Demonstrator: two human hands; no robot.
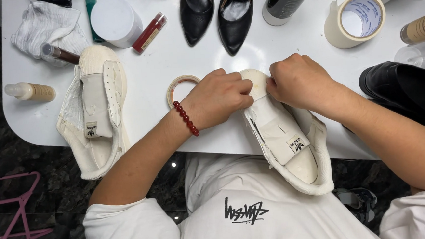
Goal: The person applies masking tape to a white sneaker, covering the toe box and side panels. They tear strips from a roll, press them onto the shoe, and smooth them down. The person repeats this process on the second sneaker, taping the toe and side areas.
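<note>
A cream sneaker [293, 149] without laces lies on the white table's [169, 63] near edge, toe pointing away from me. My left hand [218, 97], with a red bead bracelet on its wrist, and my right hand [296, 80] both press closed fingers on its toe cap, where pale tape covers the upper. The fingertips nearly meet over the toe. A small roll of tape [181, 87] lies just left of my left hand. The matching cream sneaker [96, 112] rests further left, untouched.
Two black pointed heels [215, 11] stand at the back. A wide masking-tape roll [356, 19], spray cans, a white jar [115, 19], small bottles [29, 91] and a cloth [47, 26] lie around. A black shoe [407, 93] is at the right. A pink frame [11, 210] stands on the floor.
</note>
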